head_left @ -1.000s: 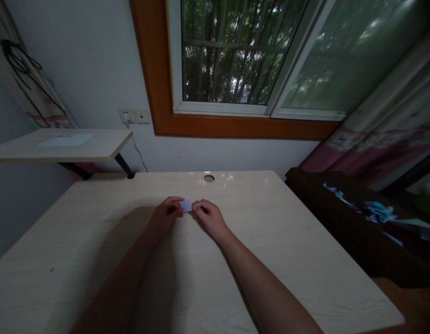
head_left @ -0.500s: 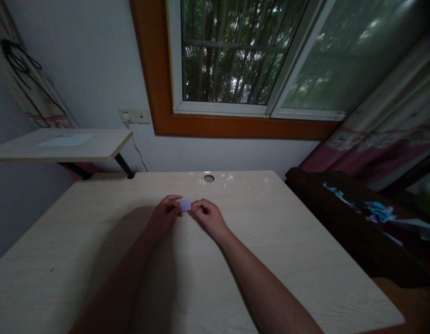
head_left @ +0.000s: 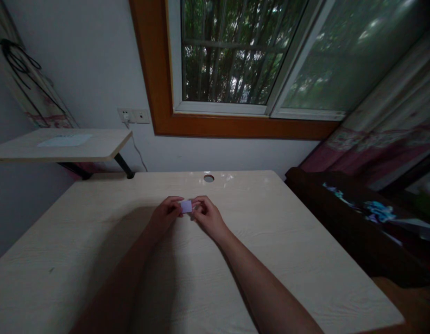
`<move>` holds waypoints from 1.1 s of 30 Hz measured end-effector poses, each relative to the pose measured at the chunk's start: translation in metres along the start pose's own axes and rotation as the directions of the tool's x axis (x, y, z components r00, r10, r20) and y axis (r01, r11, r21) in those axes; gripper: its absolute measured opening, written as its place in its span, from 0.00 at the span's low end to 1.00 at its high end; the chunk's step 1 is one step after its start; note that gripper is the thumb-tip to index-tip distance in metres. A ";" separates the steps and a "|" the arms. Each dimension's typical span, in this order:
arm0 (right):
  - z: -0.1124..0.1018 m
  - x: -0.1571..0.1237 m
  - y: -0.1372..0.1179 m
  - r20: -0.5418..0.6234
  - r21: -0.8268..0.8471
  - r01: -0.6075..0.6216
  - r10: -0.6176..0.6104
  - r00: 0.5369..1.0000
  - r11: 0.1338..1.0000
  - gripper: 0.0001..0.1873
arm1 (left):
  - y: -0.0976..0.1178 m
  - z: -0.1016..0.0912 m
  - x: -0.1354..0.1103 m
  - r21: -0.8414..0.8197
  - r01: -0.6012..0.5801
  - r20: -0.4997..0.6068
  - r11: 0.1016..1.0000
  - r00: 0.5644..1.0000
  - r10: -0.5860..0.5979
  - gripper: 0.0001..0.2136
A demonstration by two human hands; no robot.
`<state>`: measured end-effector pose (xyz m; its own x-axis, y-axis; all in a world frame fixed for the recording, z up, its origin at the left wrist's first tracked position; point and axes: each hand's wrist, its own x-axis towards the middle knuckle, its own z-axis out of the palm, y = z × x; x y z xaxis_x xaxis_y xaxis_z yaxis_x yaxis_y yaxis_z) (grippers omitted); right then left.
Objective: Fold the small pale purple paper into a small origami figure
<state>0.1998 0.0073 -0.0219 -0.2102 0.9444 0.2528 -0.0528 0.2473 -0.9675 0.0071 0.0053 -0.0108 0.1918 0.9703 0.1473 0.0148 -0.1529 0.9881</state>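
Pinched at its nine o'clock edge by the left hand [head_left: 164, 212], thumb and fingers closed on it, a small lilac card [head_left: 186, 207] sits between both hands; the right hand [head_left: 208, 217] has its fingertips at the three o'clock edge, thumb and forefinger curved around a gap, and whether they pinch the card or merely brush it I cannot tell. The card is over the middle of the desk [head_left: 270, 241], towards its far side; the hole [head_left: 208, 178] lies at one o'clock from it, the shelf [head_left: 97, 152] at ten; whether the card rests on the wood or is held just above it is unclear.

The step in hand looks like fine fingertip work on the card, left hand steadying, right hand working the free edge; the next move would call for a light, exact touch there, with the left pinch kept firm.

One broad face shows to the viewer; the upper edge points towards twelve, the free edge towards three; the visible part looks nearly square, so no long axis can be named surely, the left fingers hiding one end.
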 end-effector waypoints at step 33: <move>-0.003 -0.001 -0.003 0.055 -0.133 0.079 -0.073 0.996 0.988 0.06 | 0.001 -0.002 -0.003 0.131 0.001 0.021 0.991 1.000 -0.004 0.08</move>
<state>0.2033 0.0068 -0.0195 -0.2591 0.9106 0.3220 0.0606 0.3480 -0.9355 0.0050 0.0028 -0.0104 0.2125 0.9667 0.1425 0.1437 -0.1751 0.9740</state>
